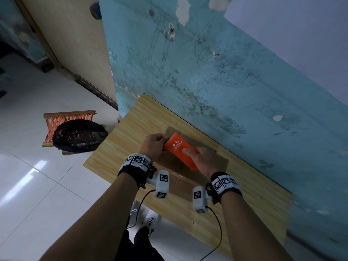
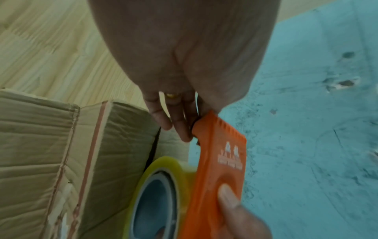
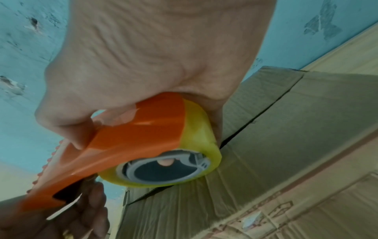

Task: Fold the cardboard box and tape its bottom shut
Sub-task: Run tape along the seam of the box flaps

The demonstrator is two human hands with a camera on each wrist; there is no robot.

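Gripping tape dispenser – right hand curled round | left hand pinching its toothed end | above cardboard box

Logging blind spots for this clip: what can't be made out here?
- Free tape end: hidden by the left hand and orange plastic tape dispenser, all views.
- Brown cardboard box seam, taped or not: head view, covered by the right hand; wrist views blurred.
- Dispenser lettering: too blurred.

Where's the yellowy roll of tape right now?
In the right wrist view the tape roll sits inside the orange dispenser, gripped by the right hand, just above the flap seam of the cardboard box.
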